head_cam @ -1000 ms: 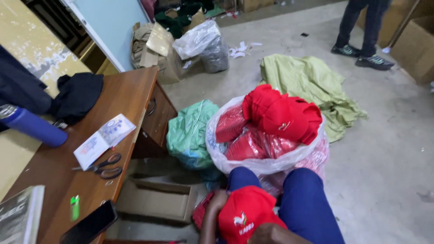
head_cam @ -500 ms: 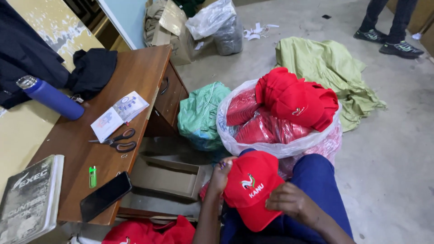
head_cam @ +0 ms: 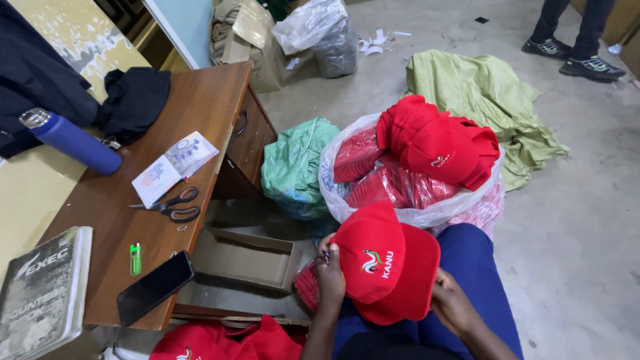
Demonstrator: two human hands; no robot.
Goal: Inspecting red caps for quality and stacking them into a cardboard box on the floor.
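Note:
A red cap [head_cam: 387, 263] with an embroidered emblem on its front rests over my lap. My left hand [head_cam: 330, 273] grips its left edge, and my right hand [head_cam: 453, 307] holds the right rear of it. Just beyond my knees stands a clear plastic bag [head_cam: 413, 213] stuffed with more red caps [head_cam: 433, 143], several stacked on top. A few more red caps [head_cam: 220, 340] lie low at my left, under the desk edge.
A wooden desk [head_cam: 207, 100] at left carries scissors [head_cam: 170, 205], a green lighter [head_cam: 135, 259], a phone [head_cam: 155, 287], a booklet [head_cam: 175, 167], a blue bottle [head_cam: 70, 141], a book [head_cam: 43, 293]. An open cardboard box [head_cam: 247, 257], a green bag [head_cam: 297, 167], green cloth [head_cam: 487, 100] and another person's feet [head_cam: 567, 50] lie beyond.
The cap has come up from low on my lap and turned so its emblem faces me. My view has tilted down and left, showing more of the desk.

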